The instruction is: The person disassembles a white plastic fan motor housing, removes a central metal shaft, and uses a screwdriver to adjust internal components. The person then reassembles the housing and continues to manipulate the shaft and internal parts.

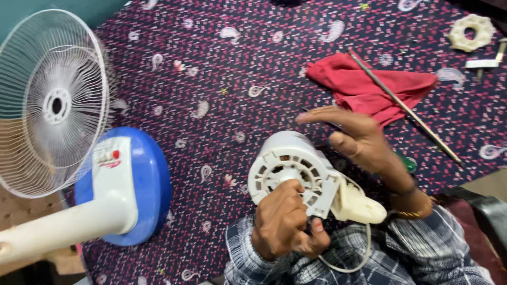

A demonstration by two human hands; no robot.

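My left hand grips the front of a white round fan motor housing with vent slots, fingers closed over its centre. The housing has a cream bracket on its right side and a white cord looping below. My right hand hovers just right of and above the housing, fingers apart and extended, holding nothing. A green object peeks out from behind my right wrist.
A white wire fan guard lies at left, beside a blue round fan base and white stand pole. A red cloth with a long thin rod across it lies beyond. A cream ring part sits far right.
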